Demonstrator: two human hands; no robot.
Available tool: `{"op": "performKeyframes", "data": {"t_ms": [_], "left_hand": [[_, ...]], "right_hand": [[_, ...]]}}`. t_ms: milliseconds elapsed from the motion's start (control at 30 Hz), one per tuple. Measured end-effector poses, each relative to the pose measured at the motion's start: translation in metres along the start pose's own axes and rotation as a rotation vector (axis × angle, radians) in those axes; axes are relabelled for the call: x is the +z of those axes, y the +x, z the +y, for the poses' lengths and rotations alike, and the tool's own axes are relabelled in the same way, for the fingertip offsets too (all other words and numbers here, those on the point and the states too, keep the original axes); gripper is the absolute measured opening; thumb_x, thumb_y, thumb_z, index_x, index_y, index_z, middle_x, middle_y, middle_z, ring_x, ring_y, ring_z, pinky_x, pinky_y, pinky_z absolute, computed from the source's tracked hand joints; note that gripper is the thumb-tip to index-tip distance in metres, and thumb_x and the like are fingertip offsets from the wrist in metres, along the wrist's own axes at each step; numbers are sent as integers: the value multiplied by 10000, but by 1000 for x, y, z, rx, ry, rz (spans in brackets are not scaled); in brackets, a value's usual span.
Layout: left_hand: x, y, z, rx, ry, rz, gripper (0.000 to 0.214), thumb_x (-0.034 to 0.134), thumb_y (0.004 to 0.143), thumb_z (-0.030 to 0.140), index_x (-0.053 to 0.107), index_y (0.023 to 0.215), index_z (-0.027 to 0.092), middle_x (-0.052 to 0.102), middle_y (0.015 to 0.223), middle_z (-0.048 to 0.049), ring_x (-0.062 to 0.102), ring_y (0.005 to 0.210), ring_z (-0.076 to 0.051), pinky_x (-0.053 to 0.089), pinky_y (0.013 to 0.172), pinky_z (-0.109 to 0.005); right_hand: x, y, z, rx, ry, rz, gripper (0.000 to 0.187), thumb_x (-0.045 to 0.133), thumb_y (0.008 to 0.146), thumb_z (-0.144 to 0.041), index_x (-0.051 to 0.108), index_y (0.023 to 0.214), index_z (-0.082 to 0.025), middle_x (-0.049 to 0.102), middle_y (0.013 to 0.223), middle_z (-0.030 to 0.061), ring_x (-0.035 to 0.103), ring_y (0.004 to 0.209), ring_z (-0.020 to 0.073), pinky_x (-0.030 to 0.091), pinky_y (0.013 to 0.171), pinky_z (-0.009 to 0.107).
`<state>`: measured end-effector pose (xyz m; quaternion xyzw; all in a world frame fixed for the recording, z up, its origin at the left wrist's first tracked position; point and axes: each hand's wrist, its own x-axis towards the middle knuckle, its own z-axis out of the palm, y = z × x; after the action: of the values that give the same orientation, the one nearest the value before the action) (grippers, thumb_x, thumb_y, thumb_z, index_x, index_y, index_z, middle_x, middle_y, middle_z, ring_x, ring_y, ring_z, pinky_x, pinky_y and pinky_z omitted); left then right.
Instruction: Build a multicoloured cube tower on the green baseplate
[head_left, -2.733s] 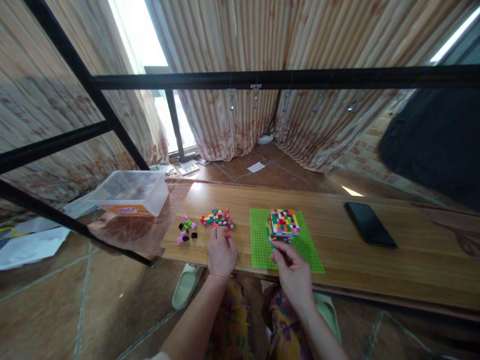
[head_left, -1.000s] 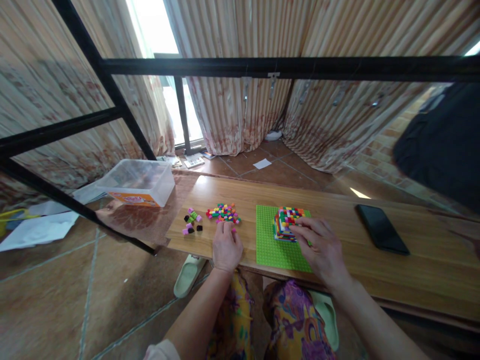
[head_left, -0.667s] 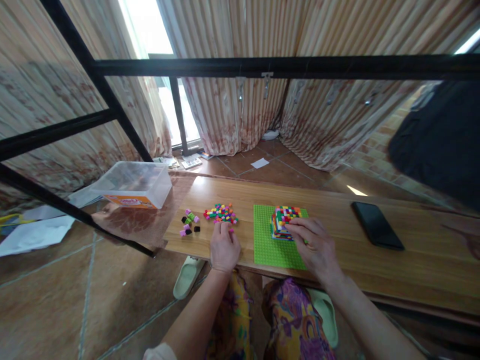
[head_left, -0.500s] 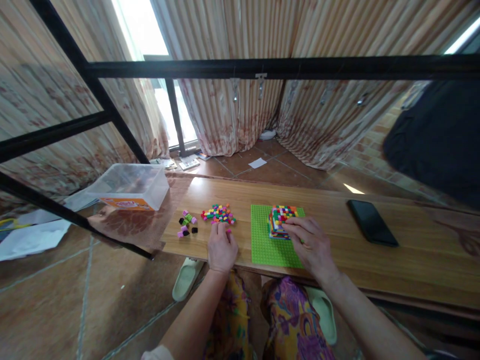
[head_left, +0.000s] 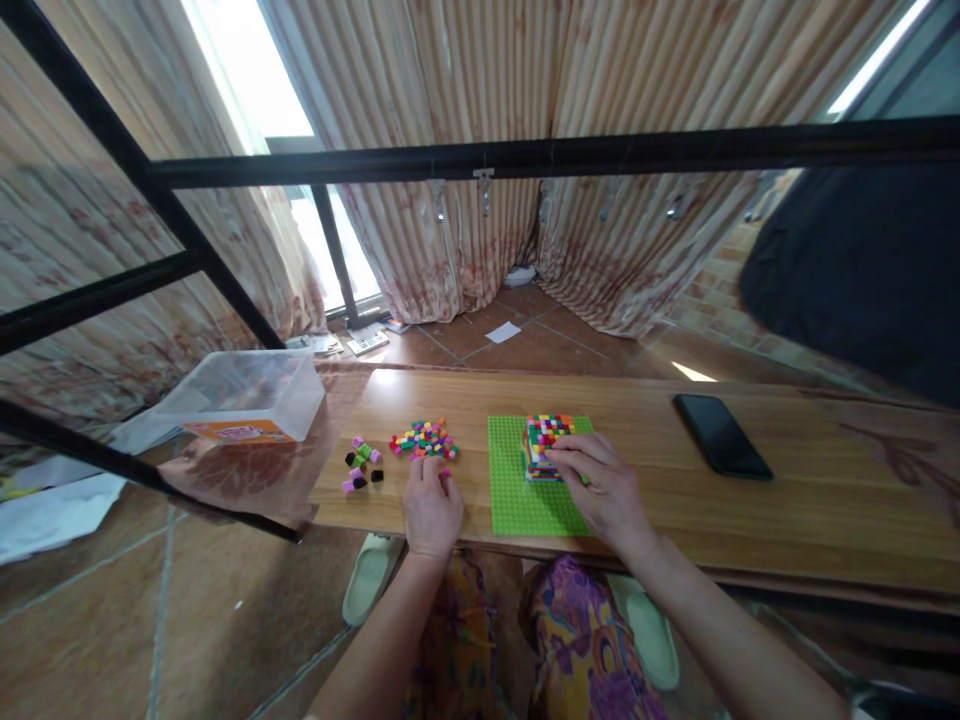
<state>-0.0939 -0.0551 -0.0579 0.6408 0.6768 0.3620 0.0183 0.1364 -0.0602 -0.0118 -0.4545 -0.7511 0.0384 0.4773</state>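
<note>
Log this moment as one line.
right hand: at stacked multicoloured plastic brick block on green studded baseplate | left hand: at near edge of loose multicoloured plastic brick pile | black rectangular phone: on brown wooden table

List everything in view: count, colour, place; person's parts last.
Wooden tabletop: one, brown, centre
Studded baseplate: one, green, on tabletop
Blocky brick stack: one, multicoloured, on baseplate
Tiny-brick pile: one, multicoloured, left of baseplate
Scattered bricks: several; pink, black, green; left of pile
Rectangular phone: one, black, tabletop's right
Plastic box: one, clear, far left
Metal frame: one, black, behind
Pleated curtains: several, beige, behind
Paper sheets: several, white, beyond and left
Slippers: two, greenish, below
Unclear shape: one, dark, right
Legs: two, patterned trousers, below
Left hand: one, bare, beside pile
Right hand: one, bare, against stack
</note>
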Motion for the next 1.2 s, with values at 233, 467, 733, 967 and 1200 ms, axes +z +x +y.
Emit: {"op": "performKeyframes", "data": {"t_ms": [233,467,733,967,1200], "left_hand": [[1,0,-1,10,2,5,167,450,816,113,566,906,194,570,915,-78,585,861,-226,481,778,-354],[-2,2,1,6,21,-10,143,456,808,110,552,869,196,559,887,-67,583,827,-218,477,755,-343],[-2,3,1,13,59,-5,137,457,812,113,554,870,190,569,895,-68,583,817,-212,473,735,-333],[-1,6,-3,53,52,15,114,470,814,141,553,863,203,570,881,-56,581,819,-210,461,730,-332],[-2,9,-3,33,154,-21,136,439,855,207,570,877,179,580,904,-61,588,838,-205,456,748,-320]], "right_hand": [[0,-1,1,-28,-36,-18,224,521,906,-197,731,926,-271,713,940,42,629,880,183,544,778,368],[0,0,2,-22,10,-4,201,545,898,-202,734,914,-268,716,953,46,638,890,180,550,794,366],[-25,-13,4,198,19,131,207,518,914,-268,697,1019,-258,699,1049,56,641,990,186,516,897,384],[-105,-74,101,539,-575,356,555,555,827,-478,572,1216,-82,626,1138,225,561,1097,363,440,913,549],[-131,-67,153,977,-801,154,977,629,710,-612,311,1406,-5,524,1286,298,506,1177,426,385,955,515]]}}
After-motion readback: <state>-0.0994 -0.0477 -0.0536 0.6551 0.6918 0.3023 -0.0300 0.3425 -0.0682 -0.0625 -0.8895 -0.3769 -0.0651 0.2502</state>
